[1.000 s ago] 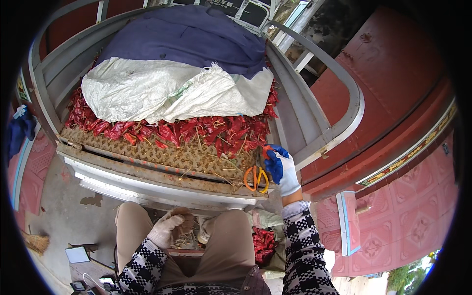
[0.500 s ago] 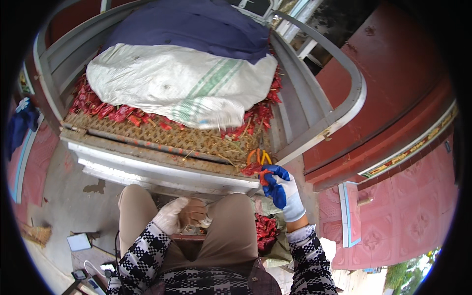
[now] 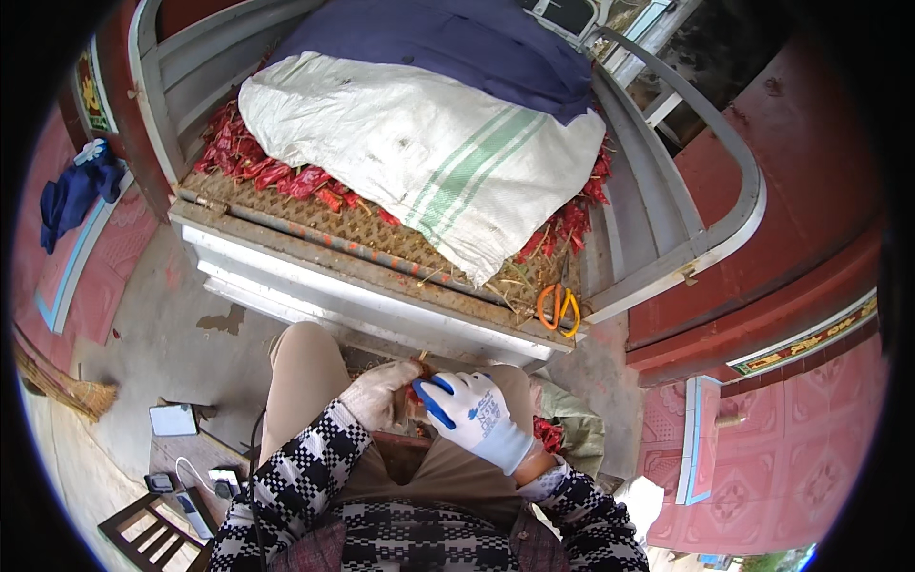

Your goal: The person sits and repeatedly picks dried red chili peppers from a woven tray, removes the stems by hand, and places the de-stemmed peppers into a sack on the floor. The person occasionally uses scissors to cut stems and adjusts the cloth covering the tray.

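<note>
Red, wrinkled chili pepper (image 3: 416, 393), only a sliver of it visible, sits between the two hands, above the beige-trousered lap (image 3: 307, 386). It could tear or crumble, I judge, if pinched too hard, since its skin looks dry; a loose pinch, or the smooth-looking blue coating, might instead let it slip down between the knees. The red sliver lies at the blue fingertips of the right hand (image 3: 477, 415), in a white glove with blue-coated fingers, whose grip appears curled onto it. Just beside, the left hand (image 3: 375, 393), in an off-white cloth glove, is bent inward; its fingertips are hidden, so I cannot tell whether its grip has hold too. Farther out, orange-and-yellow-handled scissors (image 3: 558, 300) rest near the edge of the grey metal truck bed (image 3: 357, 267).
</note>
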